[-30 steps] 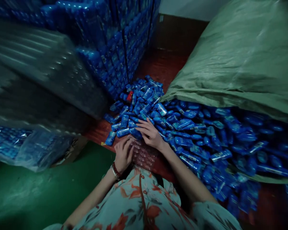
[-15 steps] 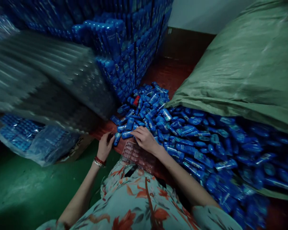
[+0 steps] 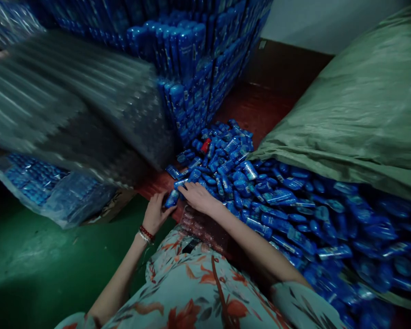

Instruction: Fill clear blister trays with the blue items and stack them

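Small, shiny blue bottle-shaped packs (image 3: 233,173) lie in a loose heap before me. My left hand (image 3: 156,212) has its thumb and fingers around one blue pack (image 3: 171,198) at the heap's near left edge. My right hand (image 3: 199,197) reaches over the heap from the right, palm down, its fingers a little apart and the fingertips close to another blue pack (image 3: 180,183). What lies under that palm is hidden. Against my lap rests a clear plastic tray (image 3: 202,228) with rows of cells, partly covered by my right forearm.
Tall stacks of blue packs (image 3: 192,91) rise behind the heap. Stacked clear ribbed trays (image 3: 99,100) stand at left, above a plastic-wrapped bundle (image 3: 55,192). A large pale green sack (image 3: 356,109) spills packs at right. One red pack (image 3: 205,145) lies in the heap.
The view has shifted, so the surroundings sit farther right. My left hand has closed in on the blue pack at the edge, and both hands are nearer each other.
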`<state>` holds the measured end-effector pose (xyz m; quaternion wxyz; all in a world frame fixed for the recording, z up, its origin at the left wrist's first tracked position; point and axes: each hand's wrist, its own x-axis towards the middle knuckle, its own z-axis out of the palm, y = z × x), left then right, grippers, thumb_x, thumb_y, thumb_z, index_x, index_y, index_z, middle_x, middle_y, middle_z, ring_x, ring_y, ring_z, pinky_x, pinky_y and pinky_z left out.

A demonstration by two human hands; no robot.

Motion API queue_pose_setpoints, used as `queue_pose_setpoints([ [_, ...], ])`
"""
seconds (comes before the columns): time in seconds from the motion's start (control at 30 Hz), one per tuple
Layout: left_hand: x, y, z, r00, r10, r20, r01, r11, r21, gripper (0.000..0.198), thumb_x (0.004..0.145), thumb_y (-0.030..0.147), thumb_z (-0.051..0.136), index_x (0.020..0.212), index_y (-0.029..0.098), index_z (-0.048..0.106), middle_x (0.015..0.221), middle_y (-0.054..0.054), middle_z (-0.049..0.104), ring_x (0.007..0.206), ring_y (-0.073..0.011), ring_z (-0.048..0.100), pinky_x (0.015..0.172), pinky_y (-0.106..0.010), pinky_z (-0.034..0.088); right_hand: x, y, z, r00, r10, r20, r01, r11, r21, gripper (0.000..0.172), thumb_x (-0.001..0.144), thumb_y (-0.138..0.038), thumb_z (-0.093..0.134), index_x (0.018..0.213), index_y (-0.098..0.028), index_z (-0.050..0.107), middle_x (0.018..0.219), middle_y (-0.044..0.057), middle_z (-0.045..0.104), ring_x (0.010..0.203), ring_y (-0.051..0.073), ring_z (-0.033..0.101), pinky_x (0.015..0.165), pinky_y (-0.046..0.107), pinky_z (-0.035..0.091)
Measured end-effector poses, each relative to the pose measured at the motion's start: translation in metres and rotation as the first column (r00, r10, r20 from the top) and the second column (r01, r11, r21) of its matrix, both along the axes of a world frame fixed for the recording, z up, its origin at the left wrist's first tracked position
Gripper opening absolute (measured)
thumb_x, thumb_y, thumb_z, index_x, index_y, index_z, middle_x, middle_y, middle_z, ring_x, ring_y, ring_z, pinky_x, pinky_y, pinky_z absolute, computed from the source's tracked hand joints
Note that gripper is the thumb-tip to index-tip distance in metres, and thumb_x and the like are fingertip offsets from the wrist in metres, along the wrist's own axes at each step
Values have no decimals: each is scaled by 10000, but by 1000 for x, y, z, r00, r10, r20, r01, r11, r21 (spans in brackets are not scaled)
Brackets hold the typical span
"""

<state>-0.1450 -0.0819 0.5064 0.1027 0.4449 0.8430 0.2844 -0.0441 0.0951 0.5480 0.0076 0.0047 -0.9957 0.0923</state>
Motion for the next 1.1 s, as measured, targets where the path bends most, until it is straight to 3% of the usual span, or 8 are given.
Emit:
queue_pose_setpoints([
  [0.07, 2, 5, 1, 999, -29, -35, 27, 999, -47, 474, 828, 393, 549, 1224, 139, 487, 1032, -124, 573, 927, -249, 553, 848, -406, 469, 5, 11, 9, 998, 16, -69, -23, 995, -101, 390, 822, -187, 571, 1204, -173, 493, 1012, 101, 566, 889, 221, 565, 739, 336, 468],
  [0.13, 3, 8, 1, 998, -40, -44, 37, 997, -60, 420, 859, 347, 496, 1226, 143, 490, 1010, -118, 569, 910, -247, 549, 840, -405, 469, 21, 24, 21, 977, -93, -192, 34, 956, -291, 330, 865, -240, 535, 1188, -187, 503, 1036, 92, 565, 915, 204, 571, 767, 318, 478],
  [0.23, 2, 7, 3, 1000, -27, -2, 27, 1000, 6, 348, 887, 331, 442, 1178, 160, 528, 976, -102, 569, 872, -226, 559, 811, -371, 479, 61, 34, 33, 813, -506, -288, 246, 748, -617, 251, 851, -326, 574, 1078, -220, 553, 971, 39, 604, 865, 172, 594, 776, 292, 493],
  [0.33, 4, 2, 14, 998, 3, 63, -11, 993, 115, 310, 891, 337, 444, 1131, 179, 559, 948, -80, 577, 838, -197, 572, 782, -329, 485, 107, 22, 31, 647, -748, -146, 397, 495, -773, 238, 807, -352, 629, 1010, -237, 582, 873, 0, 635, 738, 154, 612, 682, 274, 514],
  [0.5, 19, 3, 43, 953, -6, 301, -25, 995, 99, 311, 871, 380, 497, 1101, 197, 599, 973, -63, 607, 876, -180, 571, 799, -312, 469, 148, -28, 2, 567, -823, 35, 543, 342, -767, 245, 868, -289, 531, 1103, -228, 566, 979, 21, 663, 832, 157, 638, 742, 277, 520],
  [0.7, 42, 19, 36, 733, -77, 676, 39, 997, 70, 346, 805, 412, 589, 1042, 165, 631, 1007, -78, 623, 911, -194, 597, 781, -321, 497, 146, -47, -15, 559, -828, -28, 558, 401, -726, 245, 897, -246, 482, 1132, -219, 546, 1069, 46, 642, 1007, 171, 602, 890, 309, 477],
  [0.93, 53, 17, 34, 897, -253, 363, 228, 967, 110, 351, 830, 322, 592, 1164, 216, 560, 1124, -84, 526, 1043, -204, 552, 883, -363, 489, 152, -44, -16, 660, -748, -71, 506, 512, -694, 270, 909, -177, 441, 1159, -224, 532, 1067, 53, 618, 1013, 159, 587, 895, 293, 477],
  [1.1, 62, 13, 38, 907, -398, 140, 385, 916, 109, 307, 909, 277, 463, 1207, 218, 505, 1119, -84, 542, 1002, -173, 589, 845, -290, 518, 156, -45, -14, 774, -628, -85, 443, 632, -636, 408, 891, -75, 371, 1254, -228, 478, 1097, 72, 579, 1051, 161, 564, 910, 296, 476],
])
